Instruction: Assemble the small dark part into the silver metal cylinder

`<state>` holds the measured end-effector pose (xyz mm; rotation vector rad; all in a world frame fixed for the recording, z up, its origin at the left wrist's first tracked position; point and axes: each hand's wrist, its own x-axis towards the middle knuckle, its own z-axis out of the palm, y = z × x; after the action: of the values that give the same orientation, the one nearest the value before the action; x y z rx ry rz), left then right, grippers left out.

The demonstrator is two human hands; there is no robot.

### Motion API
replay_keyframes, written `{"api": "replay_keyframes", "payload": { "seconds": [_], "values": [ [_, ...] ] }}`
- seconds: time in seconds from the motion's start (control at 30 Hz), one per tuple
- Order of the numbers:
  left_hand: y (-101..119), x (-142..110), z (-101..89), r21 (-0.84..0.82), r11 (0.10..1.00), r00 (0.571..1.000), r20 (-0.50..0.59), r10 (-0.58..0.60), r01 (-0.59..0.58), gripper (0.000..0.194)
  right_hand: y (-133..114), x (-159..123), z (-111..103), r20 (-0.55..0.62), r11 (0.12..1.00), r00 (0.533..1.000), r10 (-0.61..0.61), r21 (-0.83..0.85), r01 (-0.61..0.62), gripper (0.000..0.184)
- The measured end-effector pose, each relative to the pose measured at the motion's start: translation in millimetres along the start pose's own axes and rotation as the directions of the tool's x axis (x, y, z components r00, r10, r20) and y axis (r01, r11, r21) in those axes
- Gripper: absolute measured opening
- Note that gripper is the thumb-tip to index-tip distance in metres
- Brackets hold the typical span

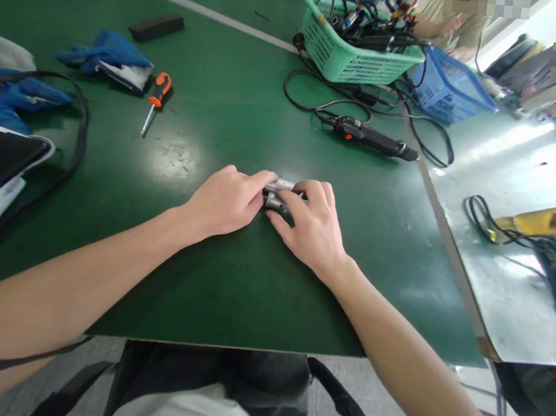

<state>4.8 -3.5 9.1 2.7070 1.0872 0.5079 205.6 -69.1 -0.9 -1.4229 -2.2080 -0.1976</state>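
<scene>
Both my hands meet over the green table and grip a small silver-grey metal part (pixel 280 185), which looks like two short cylinders side by side. My left hand (pixel 231 202) closes on its left end, thumb and forefinger on the upper cylinder. From the right, my right hand (pixel 313 222) wraps round the other end, its fingers across the top and the thumb below. Much of the part is hidden by my fingers, so its exact kind cannot be made out. Up and to the left lies an orange-and-black screwdriver (pixel 159 93).
A black electric screwdriver (pixel 372 137) with a looped cable lies beyond my right hand. Behind it stand a green basket (pixel 343 62) of cables and a blue basket (pixel 441 96). Blue gloves (pixel 118 55) and a black block (pixel 156 26) lie far left. People sit at the far right.
</scene>
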Motion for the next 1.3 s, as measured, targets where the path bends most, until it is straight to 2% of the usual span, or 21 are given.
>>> {"api": "replay_keyframes", "payload": {
  "seconds": [0.13,0.33,0.53,0.73,0.97,1.3],
  "values": [
    [-0.4,2.0,-0.3,-0.006,1.0,1.0,-0.012,-0.014,0.014,0.04,-0.5,2.8,-5.5,0.068,1.0,0.998,0.014,0.027,-0.016,0.02],
    [0.6,1.8,1.8,0.039,0.999,0.999,-0.028,-0.016,0.017,0.041,1.7,-7.3,-22.4,0.164,0.974,0.987,-0.002,0.224,-0.035,0.014],
    [1.6,0.4,2.9,0.032,0.999,0.999,-0.041,-0.003,0.004,0.042,0.1,-8.3,-21.2,0.223,0.958,0.975,0.021,0.275,-0.084,0.013],
    [1.3,-0.8,1.1,0.019,0.995,0.994,-0.047,0.098,-0.098,0.034,-1.3,-7.7,-20.2,0.249,0.96,0.968,0.025,0.263,-0.092,0.019],
    [1.0,-1.7,1.0,-0.013,0.961,0.957,0.083,0.277,-0.277,0.024,-1.3,-9.7,-16.9,0.226,0.956,0.974,0.008,0.284,-0.074,0.022],
    [0.4,-2.8,0.6,0.005,0.952,0.946,0.111,0.304,-0.306,0.017,-0.8,-9.2,-17.9,0.221,0.946,0.975,0.018,0.311,-0.088,0.022]
  ]
}}
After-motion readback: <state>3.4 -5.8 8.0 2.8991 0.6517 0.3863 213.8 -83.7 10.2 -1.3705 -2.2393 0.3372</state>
